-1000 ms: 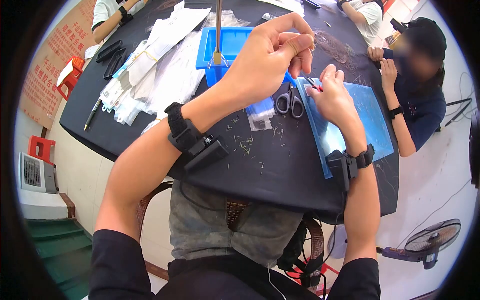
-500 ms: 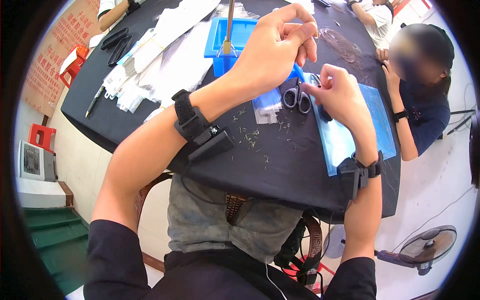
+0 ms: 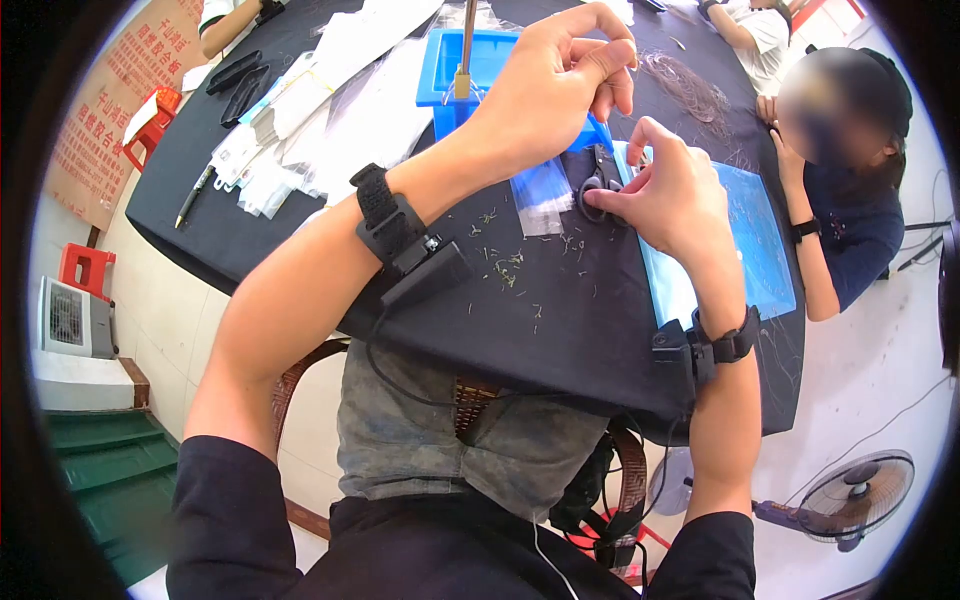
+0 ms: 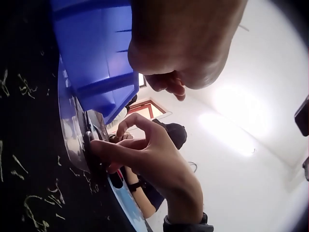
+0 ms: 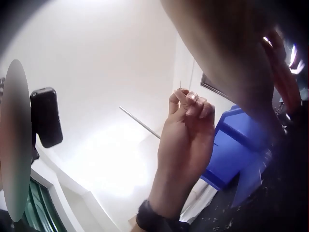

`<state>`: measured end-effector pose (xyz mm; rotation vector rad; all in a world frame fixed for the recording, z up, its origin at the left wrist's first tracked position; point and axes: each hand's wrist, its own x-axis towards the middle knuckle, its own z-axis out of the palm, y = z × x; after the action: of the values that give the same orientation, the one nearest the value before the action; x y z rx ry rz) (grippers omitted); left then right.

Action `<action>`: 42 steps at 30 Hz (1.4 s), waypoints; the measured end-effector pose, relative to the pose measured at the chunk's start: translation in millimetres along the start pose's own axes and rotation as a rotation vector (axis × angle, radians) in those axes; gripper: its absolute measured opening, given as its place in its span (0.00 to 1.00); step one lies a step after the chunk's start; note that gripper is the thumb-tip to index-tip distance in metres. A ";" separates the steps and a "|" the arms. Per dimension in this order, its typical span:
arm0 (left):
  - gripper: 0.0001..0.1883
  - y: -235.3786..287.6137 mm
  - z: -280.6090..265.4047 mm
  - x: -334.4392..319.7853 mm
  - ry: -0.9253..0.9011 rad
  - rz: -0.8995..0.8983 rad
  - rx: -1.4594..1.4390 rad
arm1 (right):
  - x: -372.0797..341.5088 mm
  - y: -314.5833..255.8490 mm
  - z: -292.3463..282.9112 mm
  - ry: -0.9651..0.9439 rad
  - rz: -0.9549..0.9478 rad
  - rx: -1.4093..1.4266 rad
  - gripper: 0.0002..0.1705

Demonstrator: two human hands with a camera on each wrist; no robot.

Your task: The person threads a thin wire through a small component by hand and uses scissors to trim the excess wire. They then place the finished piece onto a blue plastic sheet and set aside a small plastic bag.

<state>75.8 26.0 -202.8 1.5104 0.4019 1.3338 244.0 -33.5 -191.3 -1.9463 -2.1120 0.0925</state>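
Thumb and forefinger of my left hand (image 3: 545,100) pinch a tiny thin strand (image 5: 180,85), whose tip stands above the fingertips in the right wrist view. My right hand (image 3: 682,200) is lower and to the right, thumb at the handle of dark-grey scissors (image 3: 592,200) lying on the black cloth. Its fingers are bent and apart from the thumb; whether they touch the handle is hidden. In the left wrist view, a red-and-black item (image 4: 117,179) lies beneath the right hand (image 4: 157,152). A glossy blue sheet (image 3: 762,245) lies under and beside that hand.
A blue bin (image 3: 449,52) with a metal rod (image 3: 468,35) stands behind my left wrist. Clear packets (image 3: 545,205), paper and plastic sleeves (image 3: 300,95), and a pen (image 3: 194,196) lie leftward. Thin clippings (image 3: 508,268) dot the cloth. A person (image 3: 850,200) sits at the right.
The right hand has let go of the red-handled item and moved left to the scissors. My left hand keeps its pinch, shifted slightly in view.
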 end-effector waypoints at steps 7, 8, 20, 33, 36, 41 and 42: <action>0.07 -2.7 -5.0 -0.9 -0.013 0.065 0.034 | 7.3 24.7 -6.4 -0.078 -0.066 0.154 0.26; 0.09 -4.3 -6.1 -1.0 -0.013 0.115 0.113 | 9.5 27.6 -11.3 -0.129 -0.024 0.230 0.26; 0.09 -2.9 -4.8 -2.1 -0.007 0.106 0.074 | 37.7 70.4 -24.9 -0.005 -0.011 1.005 0.26; 0.10 5.9 -8.9 3.8 -0.216 0.070 -0.358 | 35.9 41.3 8.2 0.084 -0.611 1.304 0.38; 0.10 11.8 -10.8 4.6 -0.252 0.062 -0.362 | 32.7 39.0 8.8 -0.027 -0.585 1.346 0.54; 0.11 16.1 -12.1 4.3 -0.319 0.080 -0.301 | 24.8 30.3 6.5 -0.024 -0.509 1.362 0.59; 0.11 14.7 -12.6 4.7 -0.318 0.080 -0.301 | 25.7 30.8 7.2 -0.025 -0.509 1.362 0.59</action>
<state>61.0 29.6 -190.0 1.4609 -0.0609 1.1308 270.6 -4.2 -201.4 -0.5962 -1.6380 1.0898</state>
